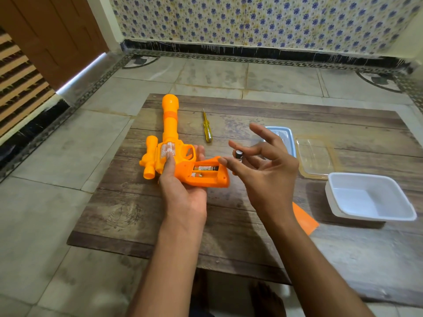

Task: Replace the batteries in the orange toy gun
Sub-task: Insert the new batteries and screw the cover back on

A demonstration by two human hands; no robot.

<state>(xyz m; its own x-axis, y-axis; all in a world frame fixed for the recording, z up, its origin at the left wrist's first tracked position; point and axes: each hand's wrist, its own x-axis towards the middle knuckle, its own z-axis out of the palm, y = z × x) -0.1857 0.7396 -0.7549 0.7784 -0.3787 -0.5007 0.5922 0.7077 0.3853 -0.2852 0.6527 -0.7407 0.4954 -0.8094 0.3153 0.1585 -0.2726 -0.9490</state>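
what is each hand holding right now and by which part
The left hand grips the orange toy gun around its body, just ahead of the open battery compartment. The right hand pinches a battery by its side.

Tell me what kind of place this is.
Probably a room in a home, worked in at floor level: a low wooden board lies on a stone-tiled floor, flower-patterned tiles cover the wall, and a brown wooden door stands at left.

One toy gun point(168, 143), three batteries point(238, 154), one screwdriver point(207, 128), three containers point(368, 197), two hands point(183, 188).
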